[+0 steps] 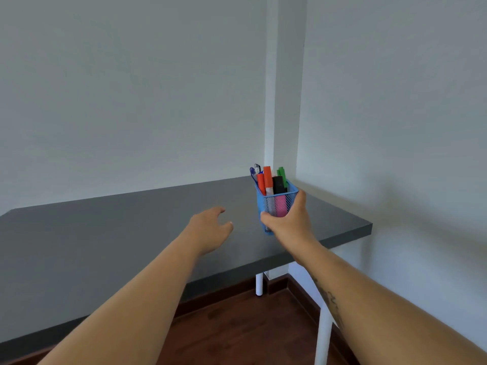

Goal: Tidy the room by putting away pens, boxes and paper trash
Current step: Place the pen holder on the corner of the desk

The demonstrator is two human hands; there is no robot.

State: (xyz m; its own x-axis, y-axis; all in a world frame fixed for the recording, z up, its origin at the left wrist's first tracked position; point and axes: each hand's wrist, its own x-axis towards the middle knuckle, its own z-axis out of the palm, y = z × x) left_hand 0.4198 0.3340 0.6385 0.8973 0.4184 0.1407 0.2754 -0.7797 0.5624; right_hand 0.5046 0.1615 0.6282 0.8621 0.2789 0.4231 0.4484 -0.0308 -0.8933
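Seen from my head camera, my right hand wraps around a blue mesh pen holder, thumb on its near side and fingers curled round the far side, gripping it low on the body over the right part of a dark grey table; I cannot tell whether its base rests on the tabletop or hangs just above it. Standing upright in the holder are two orange markers, a black marker, a green marker and blue pens at the left edge, with a pink barrel showing through the mesh. No lettering on any marker or pen is legible at this size. My left hand hovers over the tabletop to the left of the holder, fingers spread and loosely curled, holding nothing. The table stands in a corner of pale walls, on white legs above a dark wooden floor. A dark marking runs along my right forearm, too blurred to read.
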